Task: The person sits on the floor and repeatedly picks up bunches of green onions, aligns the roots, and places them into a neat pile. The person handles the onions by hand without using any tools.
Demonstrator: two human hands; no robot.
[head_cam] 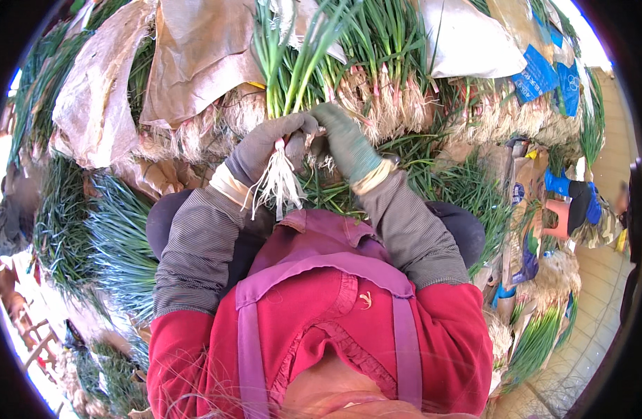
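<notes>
My left hand [271, 141], in a grey glove, is closed around a small bunch of green onions [294, 89]. Their green leaves point away from me. White roots [280, 180] hang below the fist, towards my lap. My right hand [347, 139], in a grey-green glove and slightly blurred, bends in against the left fingers at the stalks. Pale root strands and a brownish scrap show between the two hands. The right fingertips are hidden, so whether they pinch anything is unclear.
Ahead lie rooted green onions [383, 99], partly under brown sheeting [200, 63] and a white sack [470, 42]. Loose leaves [452, 183] litter the ground. More green onions [124, 241] lie at left. A pink stool [556, 219] and a person [588, 209] are at right.
</notes>
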